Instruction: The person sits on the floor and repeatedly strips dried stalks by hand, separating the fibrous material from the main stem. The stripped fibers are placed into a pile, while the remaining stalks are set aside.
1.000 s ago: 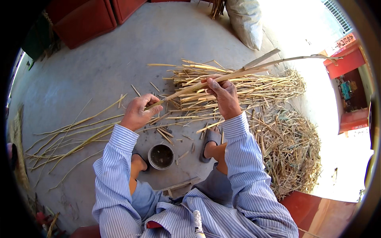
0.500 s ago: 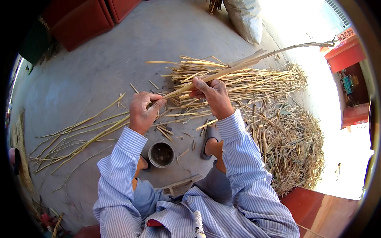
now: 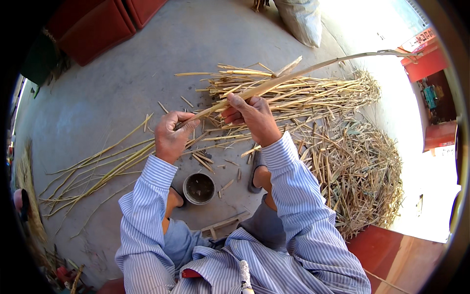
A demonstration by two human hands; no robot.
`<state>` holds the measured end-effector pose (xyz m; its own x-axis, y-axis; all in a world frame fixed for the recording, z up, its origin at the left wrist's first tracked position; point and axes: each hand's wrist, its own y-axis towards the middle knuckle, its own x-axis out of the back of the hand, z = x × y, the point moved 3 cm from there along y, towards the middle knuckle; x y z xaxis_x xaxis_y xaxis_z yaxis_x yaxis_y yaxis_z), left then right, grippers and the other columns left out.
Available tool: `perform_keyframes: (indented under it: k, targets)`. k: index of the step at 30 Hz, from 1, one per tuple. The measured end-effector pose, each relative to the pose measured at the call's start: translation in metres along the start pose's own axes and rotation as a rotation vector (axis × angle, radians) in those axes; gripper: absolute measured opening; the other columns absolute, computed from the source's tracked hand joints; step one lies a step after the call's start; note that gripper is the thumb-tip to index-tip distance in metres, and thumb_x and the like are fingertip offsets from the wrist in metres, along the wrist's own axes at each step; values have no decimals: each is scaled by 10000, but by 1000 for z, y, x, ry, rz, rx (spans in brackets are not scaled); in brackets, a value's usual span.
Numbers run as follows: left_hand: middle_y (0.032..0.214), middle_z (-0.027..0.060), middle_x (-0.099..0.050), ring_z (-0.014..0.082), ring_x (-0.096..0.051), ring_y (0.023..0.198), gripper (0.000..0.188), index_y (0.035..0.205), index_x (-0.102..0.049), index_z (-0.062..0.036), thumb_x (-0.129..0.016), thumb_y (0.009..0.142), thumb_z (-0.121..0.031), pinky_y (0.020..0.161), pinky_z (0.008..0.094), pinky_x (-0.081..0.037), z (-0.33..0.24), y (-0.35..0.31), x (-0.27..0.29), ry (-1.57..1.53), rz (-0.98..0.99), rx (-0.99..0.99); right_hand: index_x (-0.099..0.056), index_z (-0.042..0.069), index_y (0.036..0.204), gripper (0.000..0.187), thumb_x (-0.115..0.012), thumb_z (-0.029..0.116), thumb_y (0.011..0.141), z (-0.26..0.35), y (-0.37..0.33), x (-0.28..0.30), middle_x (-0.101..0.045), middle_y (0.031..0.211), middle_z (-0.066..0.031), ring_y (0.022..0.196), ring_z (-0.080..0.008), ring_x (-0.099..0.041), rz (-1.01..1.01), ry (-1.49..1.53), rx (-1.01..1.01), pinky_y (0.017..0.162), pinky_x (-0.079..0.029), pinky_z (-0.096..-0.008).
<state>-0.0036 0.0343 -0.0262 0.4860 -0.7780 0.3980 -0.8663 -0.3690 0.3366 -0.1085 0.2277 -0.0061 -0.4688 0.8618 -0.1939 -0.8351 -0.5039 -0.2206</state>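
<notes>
A long tan dry stalk (image 3: 274,84) slants up from my left hand to the far right, its thin end reaching past the bundle. My left hand (image 3: 170,137) is closed, pinching the stalk's near end between thumb and fingers. Farther along, my right hand (image 3: 255,120) grips the same stalk, thumb on top and fingers curled beneath. A pale papery strip (image 3: 289,66) sticks up beside the stalk; whether it is still attached I cannot tell. Beneath and beyond my right hand lies a bundle of cut yellow stalks (image 3: 313,100) on the floor.
A round bowl (image 3: 199,203) with dark contents stands between my feet. Thin long stalks (image 3: 105,177) fan out at left. A heap of dry husks (image 3: 362,181) lies at right. A pale sack (image 3: 303,24) and red padded seats (image 3: 98,32) stand at the back.
Both hands have shifted slightly left and toward me, still holding the stalk. The pale strip, earlier lying along the stalk, now stands away from it farther left.
</notes>
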Motion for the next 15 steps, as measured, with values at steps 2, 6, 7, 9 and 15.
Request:
perform_keyframes:
  k: [2, 6, 7, 9, 15]
  targets:
    - [786, 52, -678, 240, -624, 695, 219, 845, -673, -57, -818, 707, -145, 609, 378, -470, -17, 3, 5, 413, -88, -457, -665, -60, 949, 362, -625, 300, 948, 0, -1, -1, -693, 775, -114, 639, -145, -658, -11, 3, -20, 607, -570, -266]
    - [773, 52, -667, 237, -614, 694, 208, 818, -653, -78, -813, 706, -150, 612, 393, -460, -22, 4, 3, 424, -61, -577, -665, -57, 942, 337, -607, 275, 957, 2, -3, 5, -692, 767, -104, 635, -136, -654, 44, -72, -45, 614, -572, -265]
    - [768, 58, -663, 244, -611, 697, 201, 823, -655, -78, -807, 716, -154, 623, 400, -458, -18, 1, 2, 398, -44, -524, -665, -56, 942, 329, -607, 267, 957, 4, -3, 9, -692, 767, -104, 634, -134, -653, 71, -101, -74, 616, -572, -264]
    - [753, 71, -655, 258, -603, 695, 188, 831, -661, -74, -794, 737, -168, 638, 411, -456, -9, 1, 2, 394, -17, -424, -667, -48, 941, 301, -612, 247, 956, 6, -7, 12, -695, 773, -106, 642, -130, -656, 155, -148, -57, 621, -574, -264]
    - [717, 96, -644, 282, -587, 678, 186, 843, -688, -46, -762, 787, -207, 627, 410, -454, -2, 12, 3, 331, 40, -298, -657, 34, 944, 251, -593, 275, 974, 9, -5, 89, -701, 816, -91, 701, -135, -674, -346, 495, 274, 625, -558, -233]
